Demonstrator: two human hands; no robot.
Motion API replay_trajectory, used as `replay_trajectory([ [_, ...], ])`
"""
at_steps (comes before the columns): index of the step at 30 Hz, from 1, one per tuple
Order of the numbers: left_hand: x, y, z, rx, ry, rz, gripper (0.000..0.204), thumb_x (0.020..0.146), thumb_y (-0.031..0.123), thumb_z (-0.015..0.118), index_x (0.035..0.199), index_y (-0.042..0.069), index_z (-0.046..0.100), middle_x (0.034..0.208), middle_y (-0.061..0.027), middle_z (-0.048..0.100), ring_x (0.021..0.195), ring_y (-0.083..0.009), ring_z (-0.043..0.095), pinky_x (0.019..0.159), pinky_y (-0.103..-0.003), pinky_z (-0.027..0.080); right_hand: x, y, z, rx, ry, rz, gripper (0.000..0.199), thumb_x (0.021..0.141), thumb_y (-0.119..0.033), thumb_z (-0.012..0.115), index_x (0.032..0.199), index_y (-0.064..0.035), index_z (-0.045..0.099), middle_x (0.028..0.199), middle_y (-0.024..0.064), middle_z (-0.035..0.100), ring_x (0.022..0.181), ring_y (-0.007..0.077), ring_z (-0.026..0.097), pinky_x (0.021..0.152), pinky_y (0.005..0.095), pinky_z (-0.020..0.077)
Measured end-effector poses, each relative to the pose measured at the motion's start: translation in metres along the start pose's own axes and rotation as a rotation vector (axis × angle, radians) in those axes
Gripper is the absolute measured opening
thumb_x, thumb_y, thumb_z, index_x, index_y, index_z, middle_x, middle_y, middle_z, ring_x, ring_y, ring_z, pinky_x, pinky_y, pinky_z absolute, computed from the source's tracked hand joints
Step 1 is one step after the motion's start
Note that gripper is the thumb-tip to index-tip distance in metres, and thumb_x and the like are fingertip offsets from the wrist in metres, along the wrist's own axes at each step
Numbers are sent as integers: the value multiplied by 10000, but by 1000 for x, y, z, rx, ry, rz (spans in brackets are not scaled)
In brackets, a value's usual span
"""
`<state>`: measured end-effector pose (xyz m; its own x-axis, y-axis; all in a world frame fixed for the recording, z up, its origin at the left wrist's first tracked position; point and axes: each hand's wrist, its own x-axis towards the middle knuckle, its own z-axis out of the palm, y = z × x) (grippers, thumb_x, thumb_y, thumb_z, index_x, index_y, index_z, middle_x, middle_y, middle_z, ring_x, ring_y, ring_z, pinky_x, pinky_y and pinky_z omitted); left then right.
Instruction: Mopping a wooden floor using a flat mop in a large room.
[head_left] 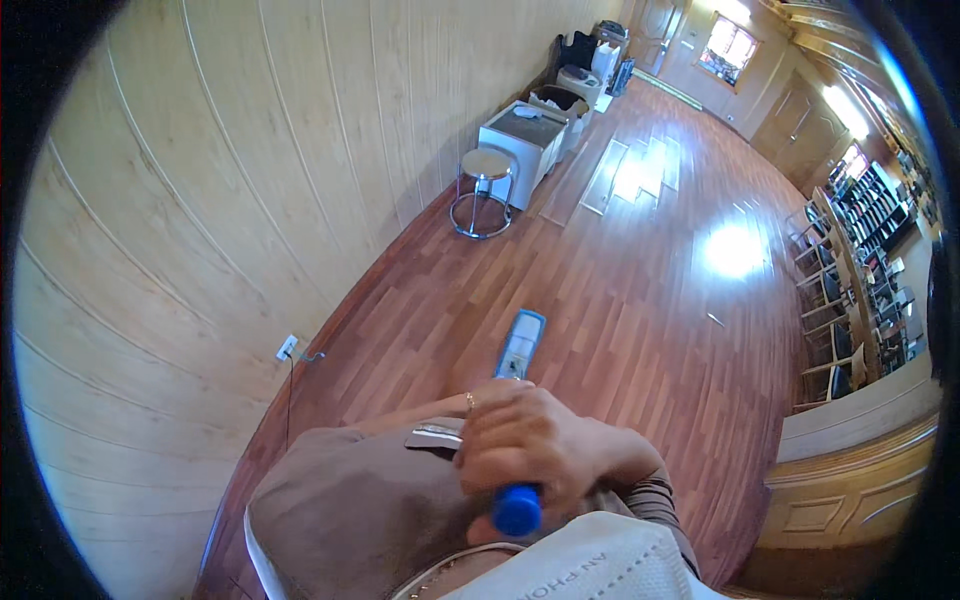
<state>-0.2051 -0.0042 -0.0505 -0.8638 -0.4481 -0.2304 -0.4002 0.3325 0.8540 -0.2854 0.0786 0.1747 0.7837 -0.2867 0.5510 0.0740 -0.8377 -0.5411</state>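
Nearest the camera, we observed the blue end cap of the mop handle (pixel 517 510) jutting toward the lens just below the right hand (pixel 535 440), whose fingers were curled fully closed around the shaft, a ring showing on one finger. The left hand (pixel 425 418) lay just beside and behind that grip, its forearm reaching in from the left; whether it also closed on the shaft we could not tell, since the right hand covered it almost entirely. From the grip the handle's long axis ran away from the body and slightly upward in the picture, so foreshortened that the shaft itself was nearly hidden behind the knuckles. Directly beyond the grip, the flat mop head (pixel 520 345), a pale pad with blue edging, lay on the wooden floor (pixel 640 330), its length roughly in line with the handle. The right hand was thus the nearer to the cap, the left nearer to the mop head. Farther off, to the left of the grip, the panelled wall (pixel 200 220) carried a socket (pixel 288 347) low down. Well beyond the mop head stood a round metal stool (pixel 486 190) and a white cabinet (pixel 523 140); the shelving at far right was too small to make out.
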Motion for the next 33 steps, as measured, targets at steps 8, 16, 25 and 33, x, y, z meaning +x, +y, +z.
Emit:
replay_trajectory([
  [8,-96,15,-106,-412,437,371,595,860,370,614,1320,25,463,1259,-178,555,1105,-249,572,949,-377,440,-41,101,30,-31,178,336,297,707,-284,768,812,-52,616,687,151,585,642,369,579,585,425,451],
  [16,-154,93,-111,-209,899,1185,550,765,443,750,1113,79,528,890,-135,648,807,-273,637,827,-464,442,-99,224,93,-136,-78,717,364,763,-389,758,723,-51,629,605,164,544,559,354,535,536,424,422],
  [25,-157,70,-127,-153,1035,1121,312,760,287,777,840,140,514,602,-20,609,533,-164,580,791,-425,425,-151,281,143,-90,161,905,124,685,-147,675,704,-53,598,646,176,569,646,362,579,584,440,433],
  [33,-141,46,-158,-229,945,1110,301,765,275,766,795,146,497,611,-18,611,538,-154,569,806,-423,419,-159,306,155,-133,316,1002,110,593,-24,568,696,-52,595,663,183,578,674,380,582,601,448,444],
])
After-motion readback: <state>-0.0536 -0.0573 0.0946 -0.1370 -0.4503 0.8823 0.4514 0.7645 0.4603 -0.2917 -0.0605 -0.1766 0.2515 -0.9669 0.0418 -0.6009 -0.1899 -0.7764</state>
